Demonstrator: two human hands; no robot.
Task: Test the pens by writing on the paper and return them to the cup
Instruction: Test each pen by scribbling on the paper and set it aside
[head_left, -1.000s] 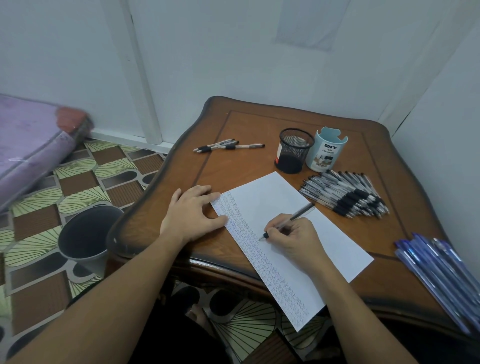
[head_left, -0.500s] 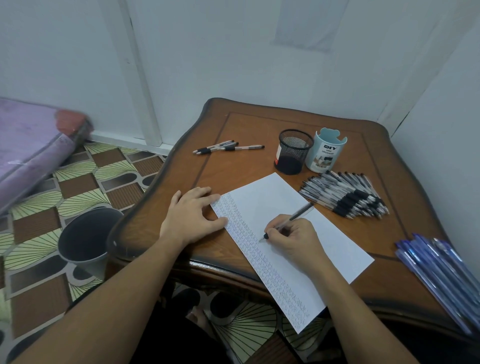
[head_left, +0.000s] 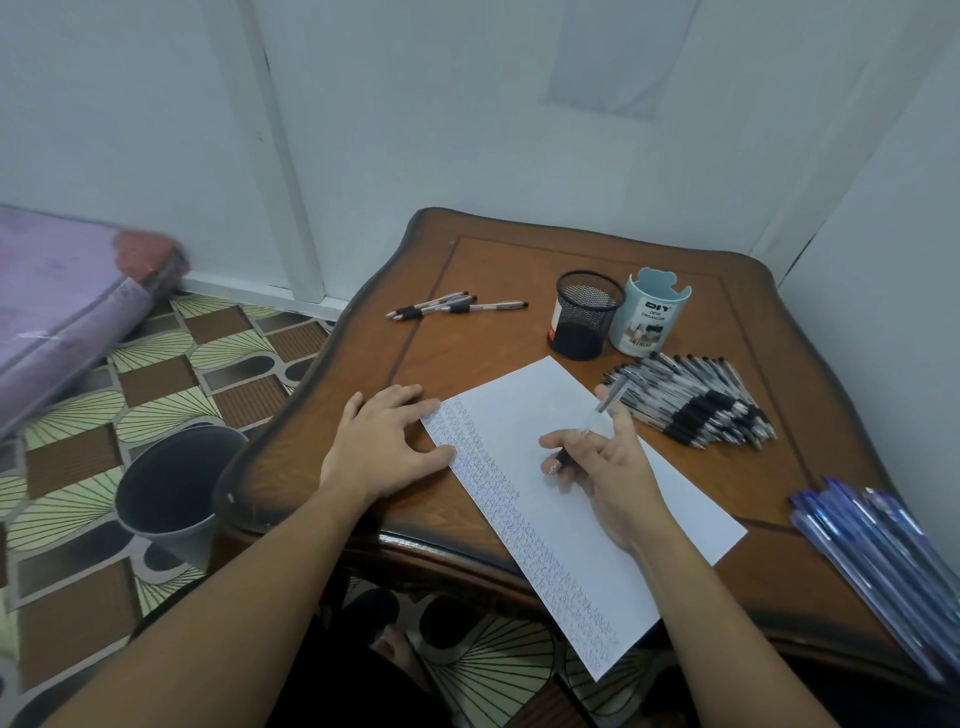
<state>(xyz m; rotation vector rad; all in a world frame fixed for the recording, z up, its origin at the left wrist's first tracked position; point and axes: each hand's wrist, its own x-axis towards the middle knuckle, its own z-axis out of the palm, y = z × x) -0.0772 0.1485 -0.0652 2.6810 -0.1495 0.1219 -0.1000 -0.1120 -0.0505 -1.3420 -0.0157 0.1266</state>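
A corner of a pale-walled room holds a dark wooden table (head_left: 519, 332) with a scalloped edge, standing over patterned floor tiles.

In the head view, a white sheet of paper (head_left: 519, 410) lies at a slant on the table, and rows of small test marks fill its left strip. The left hand (head_left: 379, 447) lies flat at the paper's left edge. Its fingers are straight and spread, and the thumb presses the sheet's margin. The right hand (head_left: 608, 478) is over the middle of the paper. It pinches a clear-barrelled pen (head_left: 605, 402) low on its black grip, with the other fingers loosely fanned. The tip points down at the sheet, but whether it touches is unclear.

Just past the paper's far corner stand a black mesh cup (head_left: 587, 317) and a pale DIY desk organiser (head_left: 649, 317), side by side. Which one takes the tested pens I cannot tell. Right of the paper lies a heap of matching pens (head_left: 696, 400). Three more pens (head_left: 457, 306) lie beyond its far left, and blue pens (head_left: 872, 540) lie at its near right. A grey bucket (head_left: 171, 493) sits on the floor to the left.

The pen is probably light and rigid, with a smooth barrel that is likely to slip. The rubbery grip is the surest hold for writing. For dropping it in a cup, a mid-barrel pinch should do.
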